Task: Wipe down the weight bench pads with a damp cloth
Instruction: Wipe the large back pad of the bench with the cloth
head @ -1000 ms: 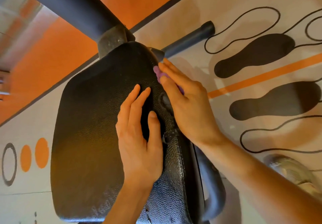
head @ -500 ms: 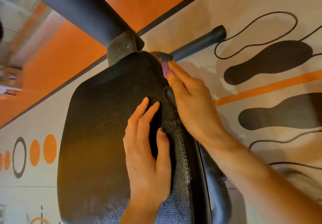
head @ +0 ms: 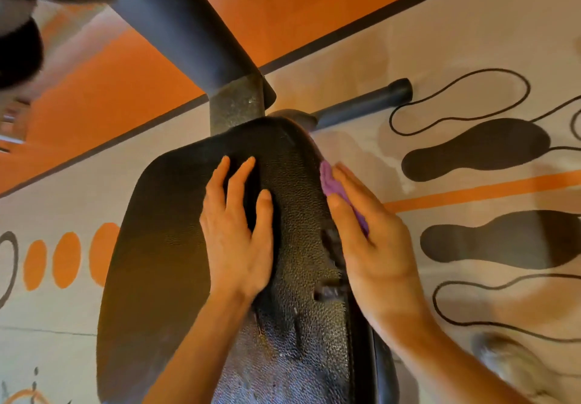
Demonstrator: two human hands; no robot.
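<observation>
A black textured bench pad (head: 163, 246) fills the middle of the head view, with torn spots along its right edge. My left hand (head: 235, 230) lies flat on top of the pad, fingers spread, holding nothing. My right hand (head: 374, 240) presses a purple cloth (head: 333, 183) against the pad's right side edge; only the cloth's upper part shows beyond my fingers.
A thick dark frame tube (head: 188, 32) rises from the pad's far end. A black foot bar (head: 364, 105) lies on the floor beyond it. The pale floor mat (head: 471, 42) carries black footprint shapes and orange stripes. A shoe (head: 509, 366) shows at lower right.
My right hand with the cloth has slid back along the pad's right edge toward me, showing more cloth. My left hand stays flat on top. The camera has tilted.
</observation>
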